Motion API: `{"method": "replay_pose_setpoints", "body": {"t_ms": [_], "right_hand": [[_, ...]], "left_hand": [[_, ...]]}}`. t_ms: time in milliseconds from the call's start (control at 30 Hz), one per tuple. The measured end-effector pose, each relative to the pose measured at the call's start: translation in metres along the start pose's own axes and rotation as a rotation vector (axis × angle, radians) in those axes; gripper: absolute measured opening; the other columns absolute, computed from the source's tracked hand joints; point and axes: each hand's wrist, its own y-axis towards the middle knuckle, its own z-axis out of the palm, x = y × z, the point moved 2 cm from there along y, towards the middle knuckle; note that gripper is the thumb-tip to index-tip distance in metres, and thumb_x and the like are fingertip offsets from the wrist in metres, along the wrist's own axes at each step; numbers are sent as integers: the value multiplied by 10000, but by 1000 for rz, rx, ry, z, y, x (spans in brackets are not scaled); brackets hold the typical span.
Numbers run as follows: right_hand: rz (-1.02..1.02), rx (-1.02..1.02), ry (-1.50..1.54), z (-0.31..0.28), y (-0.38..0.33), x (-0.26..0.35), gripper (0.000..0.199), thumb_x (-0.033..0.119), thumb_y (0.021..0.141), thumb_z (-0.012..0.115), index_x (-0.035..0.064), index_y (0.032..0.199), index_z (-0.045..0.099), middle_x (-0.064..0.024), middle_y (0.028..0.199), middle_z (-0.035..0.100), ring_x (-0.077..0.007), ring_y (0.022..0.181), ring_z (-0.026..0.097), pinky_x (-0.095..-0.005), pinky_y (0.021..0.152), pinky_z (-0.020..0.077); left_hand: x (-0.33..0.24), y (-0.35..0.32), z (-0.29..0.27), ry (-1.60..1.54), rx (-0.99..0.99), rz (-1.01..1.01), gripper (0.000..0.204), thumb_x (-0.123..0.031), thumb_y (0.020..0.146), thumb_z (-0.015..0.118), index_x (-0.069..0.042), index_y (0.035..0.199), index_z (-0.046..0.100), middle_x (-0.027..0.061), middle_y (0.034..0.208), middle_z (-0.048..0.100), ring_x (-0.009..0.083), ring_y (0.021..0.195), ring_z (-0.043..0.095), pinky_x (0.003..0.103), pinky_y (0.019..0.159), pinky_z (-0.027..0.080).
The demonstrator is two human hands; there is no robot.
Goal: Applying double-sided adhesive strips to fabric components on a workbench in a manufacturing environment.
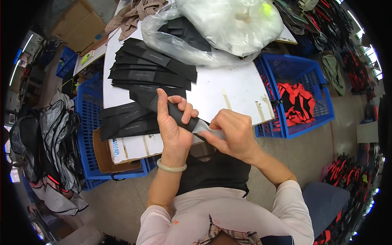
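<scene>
A black sleeve (169, 109) is gripped in the left hand (174, 122) at the desk's (228, 87) near edge, w/ a grey insert (206, 128) pinched by the right hand (230, 132). If pushed askew, the insert may jam or crease the sleeve; stacked black strips (147, 71) further back could be knocked off.

Clear plastic bags (212, 28) atop the white table (232, 87); brown cardboard box (77, 24) far left.

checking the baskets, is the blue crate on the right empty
No, the blue crate at the table's right holds red and black fabric pieces.
</scene>
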Motion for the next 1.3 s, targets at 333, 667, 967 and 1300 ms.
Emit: {"method": "replay_pose_setpoints", "body": {"t_ms": [333,667,967,1300], "right_hand": [[6,-28,-19,15,-1,1,232,127,716,757,40,746,544,-74,712,578,-239,577,596,-344,502,456],[-97,-49,169,4,1,9,219,16,735,784,-2,829,587,-118,852,637,-190,608,597,-293,514,474],[-176,-135,121,19,1,2,228,13,673,804,6,859,673,-98,840,646,-187,637,601,-273,525,486],[-100,17,-1,27,-8,0,290,312,761,750,156,1005,718,-36,866,559,-190,759,538,-322,644,440]], "left_hand": [[8,-1,-3,-21,4,-43,458,-514,931,577,-113,711,553,-2,626,454,107,465,386,291,543,418],[2,-1,4,-104,18,-30,457,-509,932,580,-105,723,543,3,637,446,105,462,367,283,538,411],[-4,0,0,-137,26,-64,442,-490,949,564,-113,718,555,-4,636,446,100,452,356,275,523,402],[-11,2,-9,-173,28,-66,445,-488,955,552,-105,729,553,-3,631,436,98,450,359,269,514,397]]}}
